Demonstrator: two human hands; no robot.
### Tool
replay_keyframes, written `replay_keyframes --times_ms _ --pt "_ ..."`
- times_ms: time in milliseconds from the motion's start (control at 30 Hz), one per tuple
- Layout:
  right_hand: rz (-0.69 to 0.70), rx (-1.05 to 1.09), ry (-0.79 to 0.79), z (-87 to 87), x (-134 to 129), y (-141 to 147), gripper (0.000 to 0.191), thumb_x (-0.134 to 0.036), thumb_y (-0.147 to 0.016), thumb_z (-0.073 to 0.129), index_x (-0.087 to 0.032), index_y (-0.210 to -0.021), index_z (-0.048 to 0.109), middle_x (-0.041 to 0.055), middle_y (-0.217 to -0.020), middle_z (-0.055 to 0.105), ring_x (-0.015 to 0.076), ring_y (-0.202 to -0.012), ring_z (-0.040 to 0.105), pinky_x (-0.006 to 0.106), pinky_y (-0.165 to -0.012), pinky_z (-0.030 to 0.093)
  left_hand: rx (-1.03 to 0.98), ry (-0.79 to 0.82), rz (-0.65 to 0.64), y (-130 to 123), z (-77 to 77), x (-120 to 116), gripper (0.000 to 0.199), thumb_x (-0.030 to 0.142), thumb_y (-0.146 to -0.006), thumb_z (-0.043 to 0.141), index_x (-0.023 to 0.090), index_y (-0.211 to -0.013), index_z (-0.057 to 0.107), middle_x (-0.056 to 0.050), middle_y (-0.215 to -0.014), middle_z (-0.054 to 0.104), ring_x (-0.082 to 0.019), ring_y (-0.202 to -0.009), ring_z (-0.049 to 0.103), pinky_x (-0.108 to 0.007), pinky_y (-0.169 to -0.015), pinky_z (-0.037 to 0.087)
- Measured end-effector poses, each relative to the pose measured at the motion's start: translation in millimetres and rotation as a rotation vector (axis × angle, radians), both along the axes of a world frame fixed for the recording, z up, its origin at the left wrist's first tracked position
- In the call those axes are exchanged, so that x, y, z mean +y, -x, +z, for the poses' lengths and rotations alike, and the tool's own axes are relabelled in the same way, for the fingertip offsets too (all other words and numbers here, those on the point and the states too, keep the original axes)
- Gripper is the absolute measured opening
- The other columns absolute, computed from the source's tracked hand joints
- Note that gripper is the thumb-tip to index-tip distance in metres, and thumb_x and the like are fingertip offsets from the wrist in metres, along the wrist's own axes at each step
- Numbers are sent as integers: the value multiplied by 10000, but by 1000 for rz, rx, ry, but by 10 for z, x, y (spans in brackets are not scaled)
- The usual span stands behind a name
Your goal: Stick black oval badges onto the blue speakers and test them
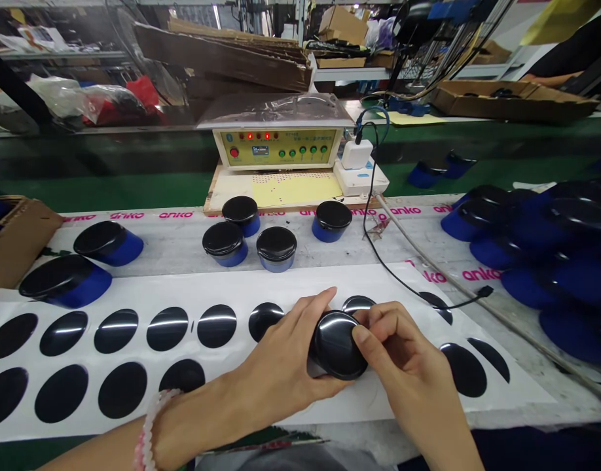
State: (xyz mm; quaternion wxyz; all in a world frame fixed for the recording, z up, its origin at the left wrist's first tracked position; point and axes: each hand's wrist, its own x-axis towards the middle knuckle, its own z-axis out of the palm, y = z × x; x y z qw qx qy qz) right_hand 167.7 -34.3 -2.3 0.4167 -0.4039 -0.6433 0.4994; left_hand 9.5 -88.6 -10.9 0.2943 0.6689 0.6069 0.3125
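Observation:
My left hand (pixel 300 347), with a beaded bracelet on its wrist, is wrapped round a short round device with a glossy black top (pixel 340 343). The top is tilted toward me. At its right edge, the thumb and fingertips of my right hand (pixel 396 343) pinch together against the rim. Whether a thin film or disc lies between those fingertips is hidden. Beneath both hands stretches a white sheet (pixel 222 369) bearing rows of round black stickers (pixel 167 328). Behind it stand several similar blue devices with black tops (pixel 276 248).
A yellow-panelled control box (pixel 281 149) with lit red lights stands at the back. A black cable (pixel 386 267) runs from a white adapter (pixel 357 154) onto the sheet. Many blue devices (pixel 565 248) pile up at right; a cardboard box (pixel 23 239) stands at left.

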Motion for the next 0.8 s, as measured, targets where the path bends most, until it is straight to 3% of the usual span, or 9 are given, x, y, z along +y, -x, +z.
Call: replay_keyframes --times_ms 233,300,400,533,600,667,733,800 --pt "-52 2 -21 -50 -14 10 219 -245 -874 591 -222 -687 480 -6 -822 472 141 -872 559 226 -738 472 16 8 -7 18 8 2 904 373 -742 725 332 -1416 125 -56 -1280 499 -222 -1153 546 -360 -907 519" --pt "-68 81 34 -80 -31 15 136 -251 -856 629 -252 -801 505 -14 -869 499 135 -871 582 231 -751 490 48 -29 -30 23 -3 11 883 359 -756 712 314 -1424 137 -75 -1290 482 -234 -1183 522 -359 -905 521" --pt "-76 159 110 -105 -57 13 245 -278 -850 652 -315 -1020 479 -20 -934 562 132 -873 622 235 -757 521 142 -139 -124 19 8 14 756 308 -807 653 298 -1424 216 -101 -1293 439 -249 -1161 522 -363 -879 530" --pt "-19 -47 25 -61 15 -109 177 -378 -909 559 -287 -1060 547 19 -958 640 148 -902 640 219 -752 531 264 -142 -199 76 137 -69 655 223 -842 585 353 -1413 291 -91 -1299 381 -196 -976 591 -315 -787 555" --pt "-15 -134 -31 -5 131 -234 200 -418 -913 536 -277 -1053 563 23 -939 654 157 -870 650 222 -718 536 337 -147 -131 201 217 -141 633 205 -854 562 366 -1409 305 -85 -1337 344 -194 -1016 575 -311 -830 544" --pt "-42 -223 -97 73 284 -359 235 -449 -894 550 -269 -1043 571 25 -928 655 171 -857 651 237 -704 534 458 -229 26 407 260 -199 581 235 -880 538 335 -1409 319 -98 -1351 342 -239 -1148 501 -364 -924 501" --pt "-60 -325 -169 170 445 -432 265 -464 -879 559 -261 -1048 574 32 -949 656 188 -867 647 265 -711 529 623 -325 178 652 251 -220 518 280 -905 514 301 -1398 355 -116 -1331 390 -290 -1223 419 -453 -977 445" --pt "-30 -430 -255 274 599 -418 262 -456 -884 544 -247 -1035 584 39 -939 661 201 -850 645 295 -713 524 788 -375 249 867 212 -202 441 293 -922 490 295 -1359 430 -129 -1335 424 -330 -1246 378 -524 -969 408"
